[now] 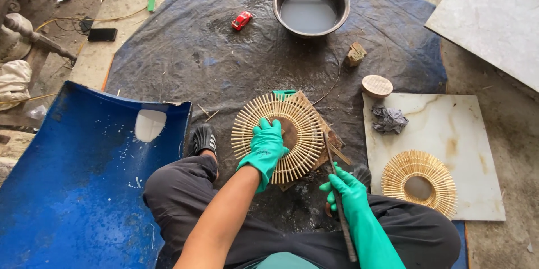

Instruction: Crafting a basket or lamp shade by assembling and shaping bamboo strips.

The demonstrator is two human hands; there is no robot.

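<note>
Pressing flat on a round sunburst frame of bamboo sticks (281,136) at the middle of a dark tarp (185,50), the green-gloved left hand (265,148) spreads its fingers. The right hand (347,190), fingers clamped, grips a thin dark rod (339,207); seemingly mid-assembly, steady aim matters next.

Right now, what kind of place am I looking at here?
Probably an informal floor-level craft workshop. A person sits on a dark tarp over bare concrete, pressing a round bamboo-stick ring with the left hand, a metal basin of cloudy liquid nearby, and a finished ring on a tile.
</note>
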